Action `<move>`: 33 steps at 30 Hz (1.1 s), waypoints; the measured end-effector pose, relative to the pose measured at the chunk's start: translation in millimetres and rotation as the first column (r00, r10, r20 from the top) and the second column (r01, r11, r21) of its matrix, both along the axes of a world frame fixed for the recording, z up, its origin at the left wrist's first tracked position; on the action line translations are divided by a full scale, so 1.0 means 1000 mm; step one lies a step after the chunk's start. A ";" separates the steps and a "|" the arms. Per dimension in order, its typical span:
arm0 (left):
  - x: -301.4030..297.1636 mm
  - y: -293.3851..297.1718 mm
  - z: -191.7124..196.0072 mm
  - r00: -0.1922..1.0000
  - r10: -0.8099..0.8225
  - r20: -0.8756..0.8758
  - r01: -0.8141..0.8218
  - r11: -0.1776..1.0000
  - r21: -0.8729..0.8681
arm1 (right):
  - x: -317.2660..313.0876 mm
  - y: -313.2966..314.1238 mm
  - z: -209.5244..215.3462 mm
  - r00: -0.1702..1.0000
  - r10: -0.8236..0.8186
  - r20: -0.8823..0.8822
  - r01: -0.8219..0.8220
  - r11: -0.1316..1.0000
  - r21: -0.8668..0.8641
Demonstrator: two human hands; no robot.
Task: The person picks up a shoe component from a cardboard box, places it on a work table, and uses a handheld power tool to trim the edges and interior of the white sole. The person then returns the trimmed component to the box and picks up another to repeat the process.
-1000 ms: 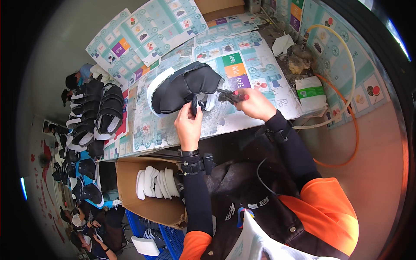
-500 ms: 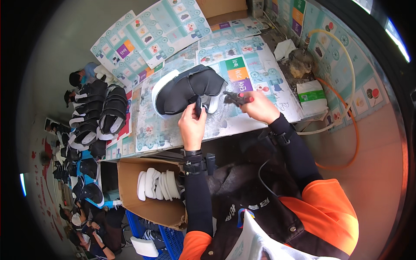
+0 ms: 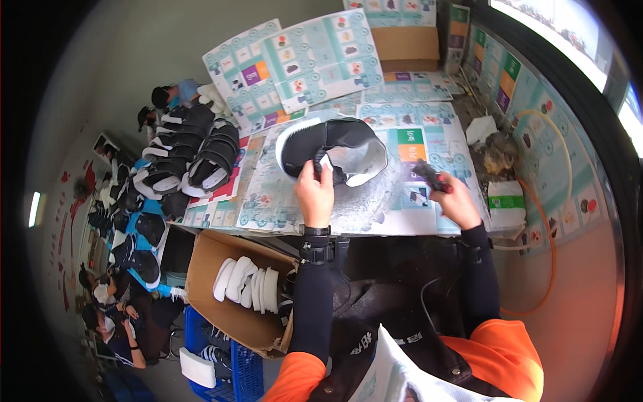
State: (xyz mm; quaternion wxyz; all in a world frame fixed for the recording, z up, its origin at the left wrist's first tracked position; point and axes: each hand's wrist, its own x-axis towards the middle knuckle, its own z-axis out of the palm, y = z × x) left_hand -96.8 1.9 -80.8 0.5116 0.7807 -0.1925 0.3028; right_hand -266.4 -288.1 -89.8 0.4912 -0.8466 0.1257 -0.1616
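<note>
while the left hand [image 3: 315,197] pinches the near edge of a black fabric shoe with a white sole [image 3: 300,149] at the frame's upper centre, the right hand [image 3: 459,202], right of centre, is curled around a dark brush-like tool with red on its handle [image 3: 429,174], apart from the shoe.

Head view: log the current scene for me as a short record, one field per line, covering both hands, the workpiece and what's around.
Left hand: pinching the near edge of the black-and-white shoe
Right hand: gripping a dark tool with red parts
Tool contact: apart from the shoe, to its right
Shoe: on the sheet-covered bench, opening visible
Bench left: rows of dark shoes
Bench right: white packet with green band
Below bench: cardboard box holding white pieces; blue crate
</note>
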 end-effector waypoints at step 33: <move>-0.088 0.101 0.047 0.792 -0.507 -0.340 0.365 0.840 -0.402 | 0.035 0.077 0.053 0.978 0.111 0.175 -0.129 0.987 0.098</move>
